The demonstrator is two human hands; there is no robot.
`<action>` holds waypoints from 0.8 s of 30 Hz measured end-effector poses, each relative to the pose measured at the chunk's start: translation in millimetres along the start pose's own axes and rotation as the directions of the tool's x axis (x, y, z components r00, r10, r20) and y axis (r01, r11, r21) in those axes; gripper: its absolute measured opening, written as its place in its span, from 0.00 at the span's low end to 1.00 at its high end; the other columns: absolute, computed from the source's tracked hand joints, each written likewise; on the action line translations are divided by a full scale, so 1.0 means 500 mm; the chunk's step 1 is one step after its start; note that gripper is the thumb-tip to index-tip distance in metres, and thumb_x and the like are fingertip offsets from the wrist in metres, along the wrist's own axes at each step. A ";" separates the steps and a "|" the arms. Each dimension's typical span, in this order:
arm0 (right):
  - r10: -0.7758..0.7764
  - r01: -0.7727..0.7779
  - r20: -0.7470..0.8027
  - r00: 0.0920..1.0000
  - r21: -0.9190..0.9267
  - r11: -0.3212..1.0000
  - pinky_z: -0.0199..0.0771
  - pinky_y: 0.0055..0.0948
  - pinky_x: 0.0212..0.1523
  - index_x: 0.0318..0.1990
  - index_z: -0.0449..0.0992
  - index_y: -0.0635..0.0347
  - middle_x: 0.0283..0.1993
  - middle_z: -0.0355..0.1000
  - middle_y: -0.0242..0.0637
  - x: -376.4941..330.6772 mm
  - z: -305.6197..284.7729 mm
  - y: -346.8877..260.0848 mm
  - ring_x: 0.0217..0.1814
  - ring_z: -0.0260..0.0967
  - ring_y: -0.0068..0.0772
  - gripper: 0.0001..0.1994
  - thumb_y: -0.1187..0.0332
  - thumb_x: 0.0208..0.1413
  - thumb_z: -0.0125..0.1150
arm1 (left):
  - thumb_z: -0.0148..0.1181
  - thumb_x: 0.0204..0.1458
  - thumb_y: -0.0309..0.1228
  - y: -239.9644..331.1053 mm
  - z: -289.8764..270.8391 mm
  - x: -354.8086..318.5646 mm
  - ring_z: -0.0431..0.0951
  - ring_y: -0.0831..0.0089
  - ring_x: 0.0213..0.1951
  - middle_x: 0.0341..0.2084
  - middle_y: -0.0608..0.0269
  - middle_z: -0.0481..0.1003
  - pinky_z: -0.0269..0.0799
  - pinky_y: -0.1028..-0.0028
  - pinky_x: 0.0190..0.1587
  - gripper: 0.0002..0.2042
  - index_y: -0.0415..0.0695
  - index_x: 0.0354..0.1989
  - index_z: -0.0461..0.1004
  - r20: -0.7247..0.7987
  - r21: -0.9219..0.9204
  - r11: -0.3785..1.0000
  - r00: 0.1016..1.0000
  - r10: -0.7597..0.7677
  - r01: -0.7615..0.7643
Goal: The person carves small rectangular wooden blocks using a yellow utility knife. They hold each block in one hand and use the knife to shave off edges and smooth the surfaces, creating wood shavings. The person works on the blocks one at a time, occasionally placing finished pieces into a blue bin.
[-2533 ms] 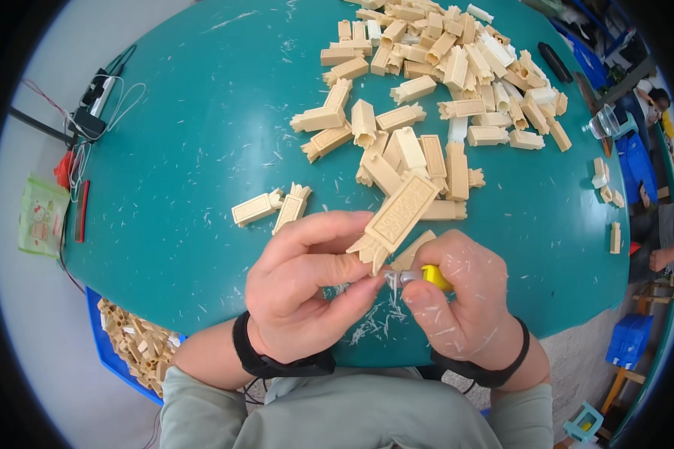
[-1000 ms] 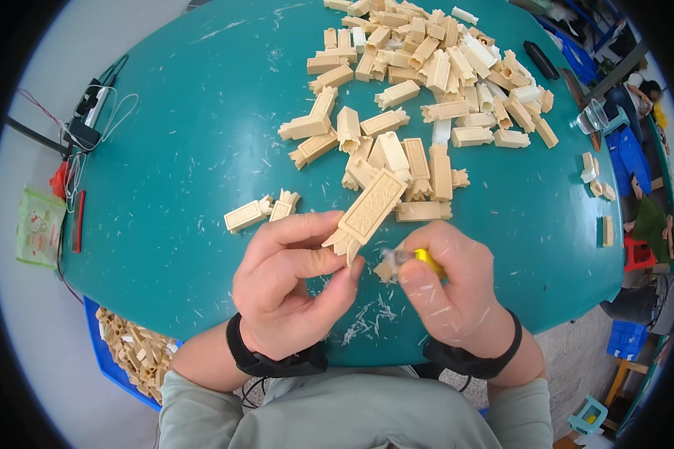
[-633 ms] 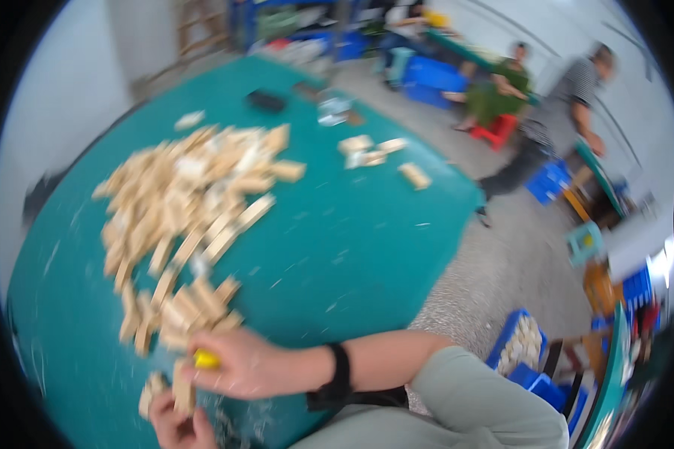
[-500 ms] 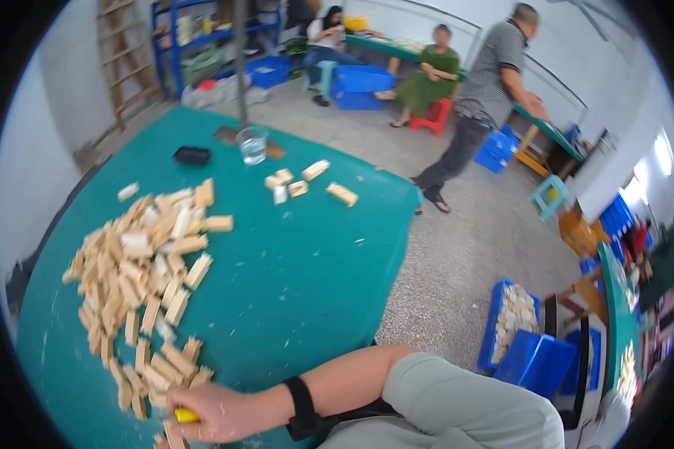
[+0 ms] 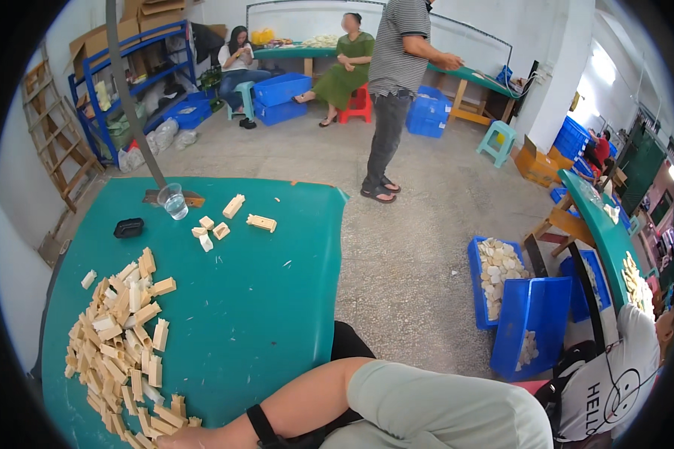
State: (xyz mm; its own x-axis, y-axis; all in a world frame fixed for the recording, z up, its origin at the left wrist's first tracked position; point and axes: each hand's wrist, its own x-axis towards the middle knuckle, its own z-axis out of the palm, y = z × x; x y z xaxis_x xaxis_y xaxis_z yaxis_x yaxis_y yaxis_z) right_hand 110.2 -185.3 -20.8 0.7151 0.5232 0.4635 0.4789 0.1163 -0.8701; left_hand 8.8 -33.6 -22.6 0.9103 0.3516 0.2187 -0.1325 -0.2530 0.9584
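At left on our green table (image 5: 277, 299), a heap of beige blocks (image 5: 116, 348) should handle light and stiff, best pinched by flat sides, sparing the fragile-looking notched ends. A white shirt (image 5: 603, 380) at right bears dark lettering. Our right hand (image 5: 191, 438) is cropped beside the heap, so we cannot tell its grip; our left hand is out of view.

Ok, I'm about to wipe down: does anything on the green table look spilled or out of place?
Pale flecks dot the table like litter, and a few blocks lie apart from the pile. No liquid spill shows.
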 end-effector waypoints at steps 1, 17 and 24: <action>0.055 -0.054 0.046 0.997 -0.023 0.998 0.62 0.34 0.29 0.36 0.66 0.61 0.28 0.64 0.40 0.001 -0.012 -0.011 0.27 0.61 0.35 0.16 0.58 0.51 0.57 | 0.52 0.55 0.27 0.004 0.002 -0.005 0.73 0.58 0.43 0.40 0.41 0.72 0.69 0.64 0.49 0.11 0.31 0.41 0.71 -0.019 0.011 0.999 0.999 -0.040 0.040; -0.003 0.012 -0.066 0.998 0.130 0.991 0.62 0.32 0.31 0.37 0.60 0.61 0.29 0.65 0.41 0.000 0.007 0.030 0.30 0.62 0.36 0.17 0.63 0.47 0.60 | 0.52 0.54 0.23 -0.005 -0.013 0.009 0.73 0.71 0.34 0.32 0.55 0.74 0.70 0.73 0.41 0.05 0.35 0.36 0.70 0.064 -0.084 0.993 0.994 0.088 -0.082; -0.022 0.037 -0.086 0.996 0.171 0.985 0.63 0.31 0.32 0.37 0.60 0.60 0.31 0.66 0.38 -0.008 0.019 0.040 0.31 0.62 0.33 0.16 0.64 0.47 0.60 | 0.51 0.53 0.23 -0.010 -0.034 0.007 0.73 0.69 0.37 0.35 0.54 0.73 0.70 0.71 0.43 0.05 0.35 0.38 0.69 0.108 0.020 0.995 0.990 0.096 -0.099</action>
State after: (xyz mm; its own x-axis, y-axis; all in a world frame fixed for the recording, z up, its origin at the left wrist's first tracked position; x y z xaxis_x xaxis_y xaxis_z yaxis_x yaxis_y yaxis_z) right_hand 111.9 -177.0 -41.6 0.7455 0.4457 0.4955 0.4106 0.2784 -0.8683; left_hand 5.9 -15.7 -23.5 0.9301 0.2265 0.2890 -0.2142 -0.3046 0.9281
